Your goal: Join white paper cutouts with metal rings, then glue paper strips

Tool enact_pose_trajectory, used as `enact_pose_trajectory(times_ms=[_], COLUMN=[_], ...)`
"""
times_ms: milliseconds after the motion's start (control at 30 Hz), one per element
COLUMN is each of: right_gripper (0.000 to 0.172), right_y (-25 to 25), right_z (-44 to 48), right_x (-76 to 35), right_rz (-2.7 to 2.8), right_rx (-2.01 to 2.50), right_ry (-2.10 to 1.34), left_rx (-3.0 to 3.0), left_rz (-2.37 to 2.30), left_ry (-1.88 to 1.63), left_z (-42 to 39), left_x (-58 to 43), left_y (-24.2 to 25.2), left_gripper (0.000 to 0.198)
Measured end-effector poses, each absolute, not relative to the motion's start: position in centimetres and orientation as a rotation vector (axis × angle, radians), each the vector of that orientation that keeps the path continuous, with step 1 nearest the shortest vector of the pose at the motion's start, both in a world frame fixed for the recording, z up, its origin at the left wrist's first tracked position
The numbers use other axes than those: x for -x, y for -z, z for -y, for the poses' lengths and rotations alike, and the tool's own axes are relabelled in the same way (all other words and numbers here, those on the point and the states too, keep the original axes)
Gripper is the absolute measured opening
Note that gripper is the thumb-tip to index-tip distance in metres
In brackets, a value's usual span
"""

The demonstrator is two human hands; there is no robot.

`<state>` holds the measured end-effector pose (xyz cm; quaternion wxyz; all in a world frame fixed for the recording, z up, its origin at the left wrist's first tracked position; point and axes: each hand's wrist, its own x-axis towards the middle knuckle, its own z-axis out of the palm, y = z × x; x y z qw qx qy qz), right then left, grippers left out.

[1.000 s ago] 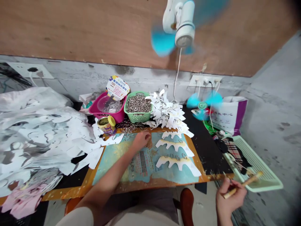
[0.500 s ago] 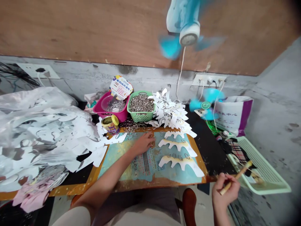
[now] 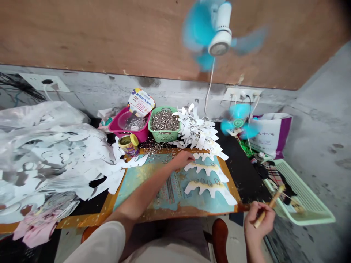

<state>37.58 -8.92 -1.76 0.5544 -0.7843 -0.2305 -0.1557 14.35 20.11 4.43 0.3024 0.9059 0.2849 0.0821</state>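
My left hand (image 3: 183, 159) reaches across the blue mat (image 3: 137, 182), its fingers pinched together at the left end of a white cut-out strip (image 3: 203, 157). What the fingertips hold is too small to make out. Nearer me lie two more scalloped white strips, a middle one (image 3: 210, 170) and a front one (image 3: 211, 188), with yellowish smears and metal rings along their upper edges. Off the table's right front corner, my right hand (image 3: 259, 219) is closed around a wooden-handled brush (image 3: 274, 201), tilted with its yellowish tip up. Loose metal rings (image 3: 157, 148) lie behind my left hand.
A green basket of metal rings (image 3: 164, 136), a pink basket (image 3: 117, 126) and an open yellow-lidded can (image 3: 128, 146) stand behind the mat. White cut-outs (image 3: 68, 157) heap at left; more strips (image 3: 196, 128) pile at back. Fans (image 3: 238, 123) spin near a pale green tray (image 3: 315, 217).
My left hand has moved right from beside the loose rings to the white strip. My right hand, still gripping the brush, has shifted slightly left in view.
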Motion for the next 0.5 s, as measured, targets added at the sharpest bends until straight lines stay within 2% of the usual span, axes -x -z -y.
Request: enact_pose_trajectory(times_ms=[200, 500], right_gripper=[0.035, 0.033], right_y=[1.8, 1.5], right_z=[9.6, 10.1], right_x=[-37.5, -37.7], right_rz=[0.544, 0.531], right_rx=[1.857, 1.863], right_ry=[0.370, 0.366], left_rx=[-2.430, -2.531], left_rz=[-0.681, -0.723], left_ry=[-0.133, -0.111], left_z=[-20.8, -19.9], left_x=[-19.2, -20.7], left_y=[-4.1, -2.9], left_gripper=[0.030, 0.031])
